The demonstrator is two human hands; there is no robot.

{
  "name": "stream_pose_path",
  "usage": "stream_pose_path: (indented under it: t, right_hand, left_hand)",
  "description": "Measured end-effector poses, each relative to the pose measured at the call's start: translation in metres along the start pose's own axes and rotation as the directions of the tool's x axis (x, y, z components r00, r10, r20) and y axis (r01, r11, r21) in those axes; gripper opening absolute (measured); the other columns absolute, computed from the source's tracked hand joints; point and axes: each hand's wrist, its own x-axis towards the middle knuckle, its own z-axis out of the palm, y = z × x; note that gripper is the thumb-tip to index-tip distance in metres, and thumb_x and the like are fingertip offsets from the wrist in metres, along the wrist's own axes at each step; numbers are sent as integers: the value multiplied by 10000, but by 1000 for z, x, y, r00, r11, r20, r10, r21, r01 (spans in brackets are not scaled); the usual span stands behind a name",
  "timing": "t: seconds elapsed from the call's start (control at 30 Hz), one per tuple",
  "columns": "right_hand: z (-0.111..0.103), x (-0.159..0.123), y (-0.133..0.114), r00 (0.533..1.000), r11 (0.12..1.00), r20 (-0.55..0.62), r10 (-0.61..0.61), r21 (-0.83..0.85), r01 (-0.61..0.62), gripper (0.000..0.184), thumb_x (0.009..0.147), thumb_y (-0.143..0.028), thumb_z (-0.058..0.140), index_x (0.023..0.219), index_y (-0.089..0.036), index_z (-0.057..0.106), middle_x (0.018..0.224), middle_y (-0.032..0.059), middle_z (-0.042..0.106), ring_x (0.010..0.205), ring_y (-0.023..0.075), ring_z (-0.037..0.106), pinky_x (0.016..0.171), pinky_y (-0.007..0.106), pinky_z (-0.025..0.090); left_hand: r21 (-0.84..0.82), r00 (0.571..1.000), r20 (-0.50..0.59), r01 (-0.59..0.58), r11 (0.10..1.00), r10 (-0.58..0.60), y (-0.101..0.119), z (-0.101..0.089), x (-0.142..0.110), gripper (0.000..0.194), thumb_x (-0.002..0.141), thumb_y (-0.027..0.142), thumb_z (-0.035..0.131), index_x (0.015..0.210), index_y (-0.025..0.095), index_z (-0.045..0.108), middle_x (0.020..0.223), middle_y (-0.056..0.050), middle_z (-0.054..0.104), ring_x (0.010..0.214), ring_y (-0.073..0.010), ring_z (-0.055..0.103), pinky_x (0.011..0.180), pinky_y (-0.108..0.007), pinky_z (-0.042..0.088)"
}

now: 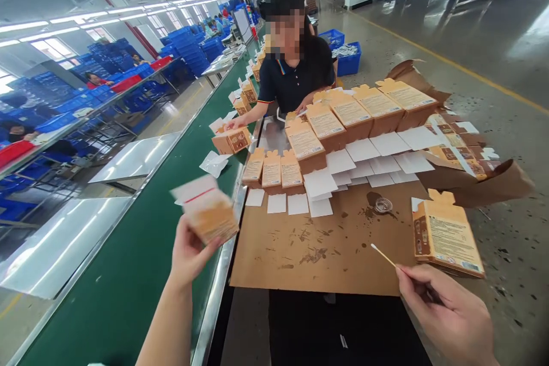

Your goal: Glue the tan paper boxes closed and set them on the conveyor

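My left hand [191,254] grips a small tan carton [214,218] with a white flap and a red strip, slightly blurred, above the green conveyor belt [141,274]. Between the thumb and fingers of my right hand [450,311] is a cotton swab [383,254], its white tip pointing up and left over the brown cardboard sheet [274,263]. A small clear dish [383,205] stands on the sheet among dark wet spots. Beside my right hand lies a stack of flat tan cartons [448,234] with printed labels.
Rows of tan cartons [304,140] with white flaps [319,183] cover the sheet's far part. A co-worker [295,68] across from me touches a carton [231,140] on the belt. A clear plastic packet [214,163] lies nearer. Torn brown paper [480,189] surrounds more cartons at right.
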Motion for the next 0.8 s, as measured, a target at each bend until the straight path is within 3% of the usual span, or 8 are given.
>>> stream_pose_path:
  t: [0.03,0.1,0.17,0.23,0.37,0.5,0.63,0.8]
  right_hand:
    - [-6,11,1,997,996,12,-74,-41,74,265,1043,-385,798,786,-328,827,625,-18,754,473,192,677,541,325,605]
    - [-17,39,4,979,970,101,-179,-149,193,279,1076,-303,725,806,-298,796,630,-18,735,511,161,666,578,283,564]
    - [-24,71,9,958,931,248,-146,-292,218,309,1074,-236,627,778,-278,707,658,-9,716,564,149,653,606,264,504]
    - [-23,101,13,918,890,395,-25,-410,201,315,1046,-176,578,748,-274,609,663,-7,681,586,152,616,616,274,425]
    - [2,140,18,812,826,558,170,-530,192,308,1044,-126,604,766,-258,596,799,39,774,736,202,689,712,306,403]
    - [27,156,23,763,798,618,188,-549,248,335,1055,-103,615,758,-259,624,821,60,778,766,217,677,735,342,407]
    - [21,161,32,765,808,627,150,-523,271,385,1044,-78,622,720,-279,570,777,44,745,713,204,650,688,350,408]
    - [1,123,35,876,911,472,-101,-310,272,341,1108,-175,629,788,-294,636,716,20,712,622,198,636,571,354,440]
  left_hand:
    - [-114,993,-94,60,992,-71,-6,6,-18,1143,644,992,949,1555,336,733,1329,-180,848,1363,-514,830,1135,-743,732]
    - [-264,973,-125,155,952,-193,-16,26,-53,1243,625,1067,927,1613,346,705,1348,-190,867,1416,-543,830,1159,-771,724]
    - [-286,964,-32,246,926,-266,-23,50,-85,1196,614,996,1019,1558,319,731,1291,-184,894,1381,-554,857,1179,-777,722]
    - [-252,953,53,301,920,-297,-23,71,-106,1078,608,869,1113,1445,287,761,1229,-172,913,1299,-542,893,1167,-762,738]
    - [-176,961,124,266,948,-247,-17,93,-115,900,678,723,1139,1375,285,773,1320,-173,921,1303,-479,910,1174,-666,757]
    - [-106,951,229,237,966,-209,-17,90,-100,848,673,618,1143,1355,255,794,1283,-180,918,1264,-485,915,1167,-684,754]
    - [-126,948,205,271,954,-242,-16,92,-95,807,680,654,1140,1294,257,798,1287,-181,917,1285,-490,909,1168,-666,750]
    - [-369,936,119,352,861,-331,-3,114,-94,943,648,745,1161,1331,242,749,1346,-186,906,1310,-439,895,1189,-592,720]
